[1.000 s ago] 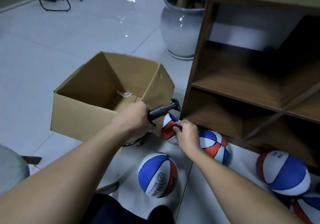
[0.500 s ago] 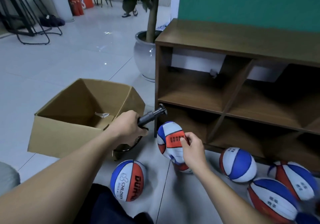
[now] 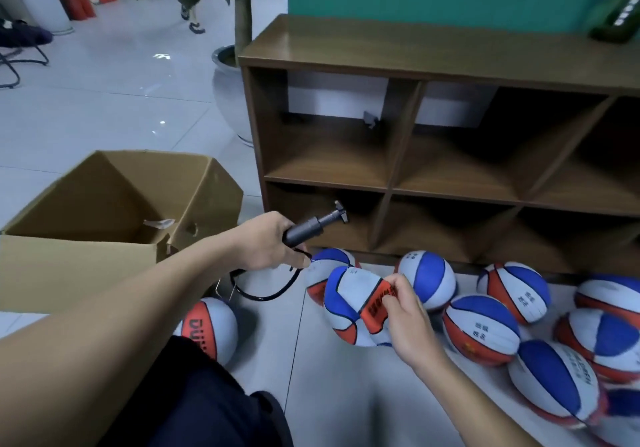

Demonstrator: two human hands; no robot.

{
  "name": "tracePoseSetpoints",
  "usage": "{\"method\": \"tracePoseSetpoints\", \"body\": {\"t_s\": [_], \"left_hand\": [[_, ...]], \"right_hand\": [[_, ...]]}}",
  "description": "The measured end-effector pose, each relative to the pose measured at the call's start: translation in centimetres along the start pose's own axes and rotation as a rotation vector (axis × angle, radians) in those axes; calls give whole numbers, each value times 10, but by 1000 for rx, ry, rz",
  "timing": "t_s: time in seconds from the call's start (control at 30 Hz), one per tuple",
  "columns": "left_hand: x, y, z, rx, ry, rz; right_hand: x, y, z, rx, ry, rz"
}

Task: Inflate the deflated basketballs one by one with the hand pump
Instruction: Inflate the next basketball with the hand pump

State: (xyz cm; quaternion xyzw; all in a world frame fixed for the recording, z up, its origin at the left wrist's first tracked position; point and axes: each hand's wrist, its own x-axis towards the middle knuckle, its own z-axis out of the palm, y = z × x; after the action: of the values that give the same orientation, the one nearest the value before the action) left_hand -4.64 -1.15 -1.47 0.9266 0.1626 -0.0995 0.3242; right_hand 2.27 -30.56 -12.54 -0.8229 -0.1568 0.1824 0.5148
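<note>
The left hand (image 3: 266, 244) is wrapped around the barrel of a black hand pump (image 3: 313, 224), whose T-handle points up and away toward the lower row of a brown wooden cubby shelf (image 3: 408, 183). A black hose (image 3: 273, 289) loops down from under this hand to the floor and curls back up toward the fingers; whether a needle sits at its tip is too small to tell.

Just right of that hand, the right hand (image 3: 403, 311) pinches a soft, partly collapsed red, white and blue basketball (image 3: 349, 304) by its red panel, thumb and fingers curled on the skin, holding it between the two hands. Directly behind it, another basketball (image 3: 320, 272) lies against the shelf base.

To the right of the right hand, a cluster of same-coloured balls (image 3: 481, 329) rests on the grey tiled floor (image 3: 332, 394) in front of the shelf. Below the left forearm lies one ball with orange lettering (image 3: 211, 329), beside a dark trouser knee (image 3: 194, 398). Left of the left hand stands an open cardboard box (image 3: 104, 225). Beyond the shelf's left end stands a pale plant pot (image 3: 228, 100).
</note>
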Motion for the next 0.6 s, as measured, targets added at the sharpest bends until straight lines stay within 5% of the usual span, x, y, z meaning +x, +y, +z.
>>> {"method": "tracePoseSetpoints", "body": {"t_s": [0.27,0.43,0.6], "left_hand": [[21,32,21,91,-129,70],[20,46,26,96,-151,82],[20,54,37,124,-197,144]], "right_hand": [[-25,8,-19,-255,-48,-54],[-33,20,-19,-511,-111,-277],[-32,30,-29,-381,-55,-279]]}}
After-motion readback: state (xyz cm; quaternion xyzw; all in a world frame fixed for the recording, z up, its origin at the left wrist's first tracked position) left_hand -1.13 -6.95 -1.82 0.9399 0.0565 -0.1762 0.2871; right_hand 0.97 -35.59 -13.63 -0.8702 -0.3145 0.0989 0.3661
